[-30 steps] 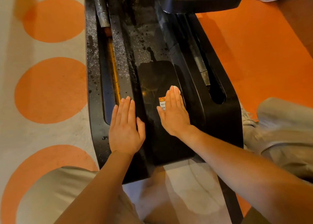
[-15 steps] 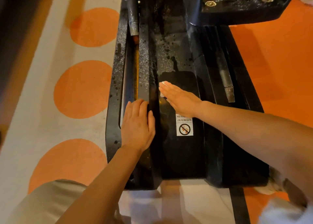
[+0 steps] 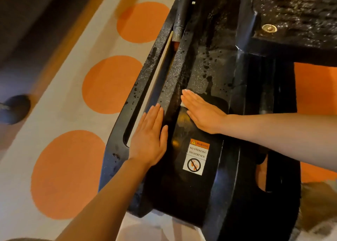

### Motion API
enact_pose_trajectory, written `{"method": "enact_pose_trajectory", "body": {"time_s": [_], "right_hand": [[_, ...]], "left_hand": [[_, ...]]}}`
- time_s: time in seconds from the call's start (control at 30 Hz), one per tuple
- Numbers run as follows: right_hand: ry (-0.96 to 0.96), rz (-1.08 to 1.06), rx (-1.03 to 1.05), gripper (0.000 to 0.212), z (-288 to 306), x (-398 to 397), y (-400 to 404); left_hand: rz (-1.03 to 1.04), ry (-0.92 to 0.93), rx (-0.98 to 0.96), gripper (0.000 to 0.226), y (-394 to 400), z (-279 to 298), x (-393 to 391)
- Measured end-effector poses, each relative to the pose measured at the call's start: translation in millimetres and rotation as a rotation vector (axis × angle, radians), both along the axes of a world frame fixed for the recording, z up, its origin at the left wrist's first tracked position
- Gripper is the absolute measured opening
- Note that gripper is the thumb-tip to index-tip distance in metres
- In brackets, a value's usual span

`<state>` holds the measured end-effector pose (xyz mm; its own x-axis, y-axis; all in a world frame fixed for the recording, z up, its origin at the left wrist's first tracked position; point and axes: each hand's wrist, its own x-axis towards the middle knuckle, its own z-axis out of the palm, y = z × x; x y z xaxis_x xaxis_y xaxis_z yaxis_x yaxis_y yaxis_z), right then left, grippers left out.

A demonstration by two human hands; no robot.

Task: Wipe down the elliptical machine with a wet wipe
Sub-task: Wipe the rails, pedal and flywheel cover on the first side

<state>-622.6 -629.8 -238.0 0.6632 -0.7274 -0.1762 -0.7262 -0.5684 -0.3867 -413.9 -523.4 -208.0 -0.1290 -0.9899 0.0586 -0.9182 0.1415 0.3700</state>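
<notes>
Our left hand [image 3: 148,140] lies flat, palm down, fingers straight and together, pointing far, the forearm coming up from near left. Our right hand [image 3: 201,111] also lies flat, fingers straight, pointing far left, its forearm reaching in from the right.

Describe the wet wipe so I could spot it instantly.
Start at the black elliptical base on the orange-dotted floor, then find the right hand pressed flat on it. The wet wipe is the small white scrap peeking out under those fingers, the only white thing there besides the warning sticker.

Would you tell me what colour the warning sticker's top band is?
Orange, on the warning sticker, clearest in the head view.
</notes>
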Motion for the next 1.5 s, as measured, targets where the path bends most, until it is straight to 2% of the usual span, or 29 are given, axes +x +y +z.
{"method": "enact_pose_trajectory", "body": {"time_s": [0.07,0.13,0.27,0.4,0.53,0.6,0.7,0.77,0.97,1.1,1.2,1.5], "right_hand": [[-0.035,0.134,0.027,0.053,0,-11,-4],[-0.091,0.178,0.048,0.050,2,-18,-9],[-0.215,0.091,0.003,0.043,9,-17,-24],[-0.226,0.154,-0.160,0.035,-6,-17,-33],[-0.234,0.112,-0.061,0.033,-3,-18,-37],[-0.317,-0.006,-0.059,0.026,0,-14,-36],[-0.592,-0.373,0.019,0.022,10,6,-36],[-0.719,-0.474,0.081,0.023,16,21,-29],[-0.588,-0.330,0.203,0.058,3,60,41],[-0.570,-0.174,0.343,0.067,5,60,79],[-0.475,-0.097,0.275,0.067,1,54,84],[-0.479,-0.560,0.344,0.058,15,76,-26]], "left_hand": [[0.022,0.002,-0.022,0.057,0,0,-2],[0.032,-0.012,-0.033,0.055,1,0,-2],[0.050,-0.041,-0.049,0.053,2,2,-4],[0.069,-0.120,-0.065,0.053,3,3,-8],[0.085,-0.191,-0.031,0.055,3,6,-15],[0.082,-0.197,-0.016,0.056,4,8,-16],[0.069,-0.197,-0.025,0.059,4,6,-12],[0.060,-0.182,-0.024,0.062,4,4,-10],[0.049,-0.132,-0.064,0.062,5,-3,-6],[0.025,-0.053,-0.088,0.060,5,-6,-1],[0.020,0.008,-0.084,0.060,9,-7,2],[0.040,-0.005,-0.085,0.061,12,-6,0]]}}
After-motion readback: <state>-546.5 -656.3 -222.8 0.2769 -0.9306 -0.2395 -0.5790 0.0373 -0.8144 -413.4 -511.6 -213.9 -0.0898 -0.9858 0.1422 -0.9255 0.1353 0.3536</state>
